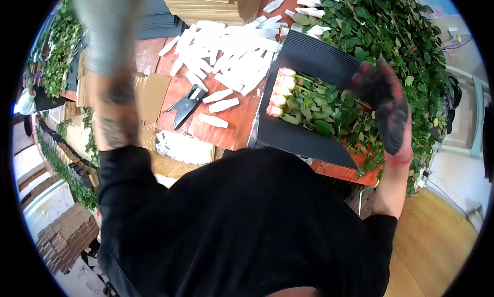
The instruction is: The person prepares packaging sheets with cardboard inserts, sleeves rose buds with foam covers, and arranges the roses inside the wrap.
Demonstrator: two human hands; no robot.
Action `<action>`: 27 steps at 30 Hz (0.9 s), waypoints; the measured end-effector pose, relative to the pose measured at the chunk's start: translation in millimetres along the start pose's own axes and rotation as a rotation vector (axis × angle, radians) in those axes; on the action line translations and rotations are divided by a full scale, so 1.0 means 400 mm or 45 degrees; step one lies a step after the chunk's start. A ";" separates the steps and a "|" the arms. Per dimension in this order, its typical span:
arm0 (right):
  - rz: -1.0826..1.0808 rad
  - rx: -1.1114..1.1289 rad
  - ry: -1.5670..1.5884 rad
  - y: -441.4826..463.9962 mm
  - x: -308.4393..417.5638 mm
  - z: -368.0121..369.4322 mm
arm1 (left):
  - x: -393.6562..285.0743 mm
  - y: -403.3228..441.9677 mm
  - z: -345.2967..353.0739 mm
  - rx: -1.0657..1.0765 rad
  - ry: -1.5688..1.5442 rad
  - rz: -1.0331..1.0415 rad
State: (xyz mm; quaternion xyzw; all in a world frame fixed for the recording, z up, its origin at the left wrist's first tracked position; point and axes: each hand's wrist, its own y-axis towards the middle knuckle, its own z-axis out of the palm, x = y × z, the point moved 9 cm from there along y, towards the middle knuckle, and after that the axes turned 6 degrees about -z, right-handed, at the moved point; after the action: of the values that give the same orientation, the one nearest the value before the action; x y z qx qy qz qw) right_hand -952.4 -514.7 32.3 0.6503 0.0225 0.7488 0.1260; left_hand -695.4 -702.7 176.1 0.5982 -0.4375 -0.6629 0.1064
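My left hand, in a pale grey glove, is stretched far forward at the upper left, blurred, with its fingers out of sight. On the right, my right hand wears a dark glove with red parts; its fingers are smeared by motion beside the rose stems. Several pale pink roses lie in a row with their leafy stems pointing right, on a black corrugated sheet. Left of the sheet a black stapler rests on the red table, near many white paper strips.
Stacked brown cardboard stands at the back, beside dark sheets. A large heap of leafy stems covers the right side, with white-wrapped blooms at its upper left. A wicker basket sits below the table's left edge.
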 end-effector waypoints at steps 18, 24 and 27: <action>0.684 -0.360 -0.769 -0.174 -0.339 -0.297 | 0.431 -0.676 0.307 0.569 -0.257 -1.554; 0.726 0.558 -2.124 -0.111 -0.294 -0.182 | 0.506 -0.772 0.298 0.721 0.051 -2.030; 0.393 0.876 -1.989 -0.070 -0.200 -0.010 | 0.485 -0.782 0.307 1.139 0.156 -2.172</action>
State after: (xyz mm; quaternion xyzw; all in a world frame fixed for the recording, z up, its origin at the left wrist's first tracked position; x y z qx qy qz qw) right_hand -942.1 -504.6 -51.3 0.9761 0.0662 0.0481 -0.2014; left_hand -735.4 -589.9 -193.3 0.7337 -0.0615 -0.2567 -0.6261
